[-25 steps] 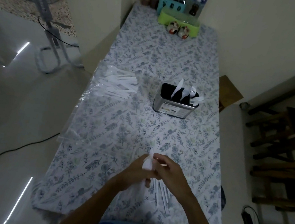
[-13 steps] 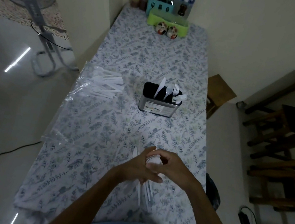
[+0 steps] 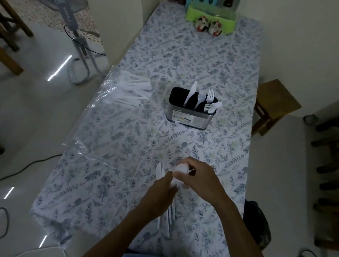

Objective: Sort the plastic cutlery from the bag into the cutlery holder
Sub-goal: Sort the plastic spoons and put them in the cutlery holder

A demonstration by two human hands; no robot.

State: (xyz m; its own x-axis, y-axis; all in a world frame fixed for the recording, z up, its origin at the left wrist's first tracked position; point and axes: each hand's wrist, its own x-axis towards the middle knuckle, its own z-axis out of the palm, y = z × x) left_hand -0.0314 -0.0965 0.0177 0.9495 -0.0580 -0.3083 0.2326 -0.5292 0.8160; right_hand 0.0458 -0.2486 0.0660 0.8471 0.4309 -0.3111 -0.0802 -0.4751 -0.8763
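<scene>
Near the front edge of the surface [image 3: 226,75], a bundle of white plastic cutlery [image 3: 170,213] is held upright between both hands. The left hand [image 3: 160,194] is wrapped round the handles, fingers curled about them, evidently to keep the set together. The right hand [image 3: 200,181] is closed over the top ends, where the fingers pinch at one white piece [image 3: 181,169]; it is judged that a single item is being singled out for sorting, though which kind cannot be told. One knife tip [image 3: 159,169] is seen projecting just left of the hands.

At mid-surface the cutlery holder [image 3: 190,115], a dark metal box, is stood well apart from the hands. A knife, a spoon and forks are already lodged in it, handles down, which suggests grouping by type. Its divisions cannot be made out.

At the left edge a clear plastic bag [image 3: 102,101] is laid flat, with further white cutlery [image 3: 132,92] lying at its far end, so the task is judged to be partly done.

Condiment bottles and a green tray [image 3: 210,17] are kept at the far end
</scene>
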